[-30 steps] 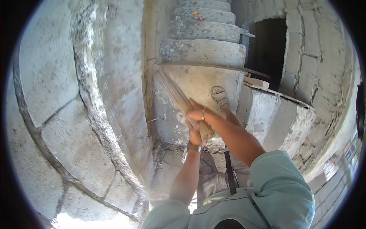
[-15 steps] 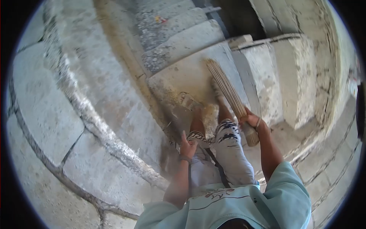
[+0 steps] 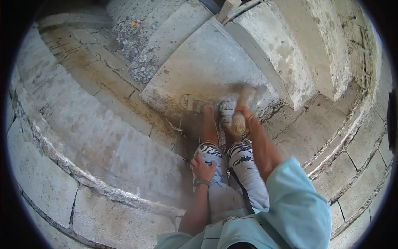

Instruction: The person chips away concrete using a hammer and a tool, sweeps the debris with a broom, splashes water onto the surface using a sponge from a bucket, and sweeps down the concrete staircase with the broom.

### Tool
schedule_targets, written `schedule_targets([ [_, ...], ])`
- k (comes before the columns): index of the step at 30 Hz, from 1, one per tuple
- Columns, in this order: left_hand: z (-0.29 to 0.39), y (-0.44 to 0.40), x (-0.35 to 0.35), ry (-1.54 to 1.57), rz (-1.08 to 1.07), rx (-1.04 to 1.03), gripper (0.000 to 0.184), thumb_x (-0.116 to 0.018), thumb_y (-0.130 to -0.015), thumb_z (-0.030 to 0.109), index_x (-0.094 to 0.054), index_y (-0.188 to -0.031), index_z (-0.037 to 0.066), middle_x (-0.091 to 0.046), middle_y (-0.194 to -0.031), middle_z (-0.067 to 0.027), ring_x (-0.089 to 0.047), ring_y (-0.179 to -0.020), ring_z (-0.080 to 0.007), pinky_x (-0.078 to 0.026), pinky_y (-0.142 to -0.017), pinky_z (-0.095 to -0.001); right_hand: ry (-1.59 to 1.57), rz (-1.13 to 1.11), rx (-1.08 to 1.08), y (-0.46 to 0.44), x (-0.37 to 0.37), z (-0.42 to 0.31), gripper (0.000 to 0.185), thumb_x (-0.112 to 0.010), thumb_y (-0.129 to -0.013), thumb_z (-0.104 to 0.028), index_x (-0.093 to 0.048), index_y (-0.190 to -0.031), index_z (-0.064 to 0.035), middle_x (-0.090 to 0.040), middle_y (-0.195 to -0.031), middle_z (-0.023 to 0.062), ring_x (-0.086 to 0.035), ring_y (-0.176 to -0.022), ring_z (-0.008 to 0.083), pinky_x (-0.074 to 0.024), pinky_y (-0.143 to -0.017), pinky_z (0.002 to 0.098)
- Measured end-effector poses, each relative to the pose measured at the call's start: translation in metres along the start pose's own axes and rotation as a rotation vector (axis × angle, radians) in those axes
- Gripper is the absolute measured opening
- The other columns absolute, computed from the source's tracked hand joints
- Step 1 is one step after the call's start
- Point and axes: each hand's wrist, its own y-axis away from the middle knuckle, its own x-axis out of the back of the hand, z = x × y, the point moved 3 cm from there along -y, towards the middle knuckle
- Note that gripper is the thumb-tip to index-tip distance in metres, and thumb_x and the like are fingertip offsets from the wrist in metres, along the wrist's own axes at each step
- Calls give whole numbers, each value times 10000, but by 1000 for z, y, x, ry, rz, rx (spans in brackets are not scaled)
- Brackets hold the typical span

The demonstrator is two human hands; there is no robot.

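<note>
My right hand (image 3: 244, 113) is closed around a short broom of bundled thin sticks (image 3: 238, 124). Its butt end points back toward me, and the sweeping end is smeared by motion low over the pale stone step (image 3: 211, 56). Beside it stands my right foot in a strapped sandal (image 3: 226, 108). My left hand (image 3: 203, 167), with a dark band on the wrist, lies on my left thigh near the knee, its fingers somewhat apart and nothing in them. The light patterned shorts (image 3: 242, 159) are under it.
More stone steps (image 3: 273, 54) rise at the upper right. Rough gravelly steps (image 3: 141, 62) lie beyond, with a small red-and-yellow scrap (image 3: 136, 23). A low stone wall (image 3: 83, 120) curves along the left, beside a dusty brown channel (image 3: 97, 76).
My right hand has swung the broom inward and lower, close to my right foot. My left hand has settled from the air onto my thigh. The view has shifted.
</note>
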Motion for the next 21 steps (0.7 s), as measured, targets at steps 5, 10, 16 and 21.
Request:
schedule_targets([
  [5, 8, 15, -5, -16, 28, -40, 748, -627, -608, 276, -339, -1287, 144, -426, -980, -185, -411, -928, -361, -364, -825, -436, 43, -44, 322, 104, 67, 90, 341, -598, -672, -193, -501, -949, -20, -547, -639, 117, -542, -520, 261, -474, -524, 374],
  [10, 15, 15, -20, -85, 27, -37, 748, -624, -614, 274, -334, -1291, 147, -412, -980, -182, -404, -925, -356, -362, -821, -437, -249, 182, 168, 37, 164, 119, 237, -547, -674, -211, -518, -826, -31, -555, -678, 119, -567, -560, 256, -483, -514, 382],
  [16, 12, 17, -29, -135, 31, -24, 769, -642, -606, 273, -325, -1296, 153, -382, -991, -172, -400, -928, -351, -370, -808, -432, -119, -129, 274, -37, -28, 28, 523, -647, -636, -194, -452, -1094, -32, -552, -867, 107, -542, -723, 221, -460, -617, 336],
  [21, 8, 17, -29, -7, 24, 2, 777, -653, -596, 291, -335, -1297, 180, -376, -1002, -187, -404, -916, -384, -368, -825, -447, -41, -153, 401, 85, 19, 83, 465, -633, -616, -108, -450, -1042, -72, -550, -738, 100, -570, -597, 219, -486, -524, 368],
])
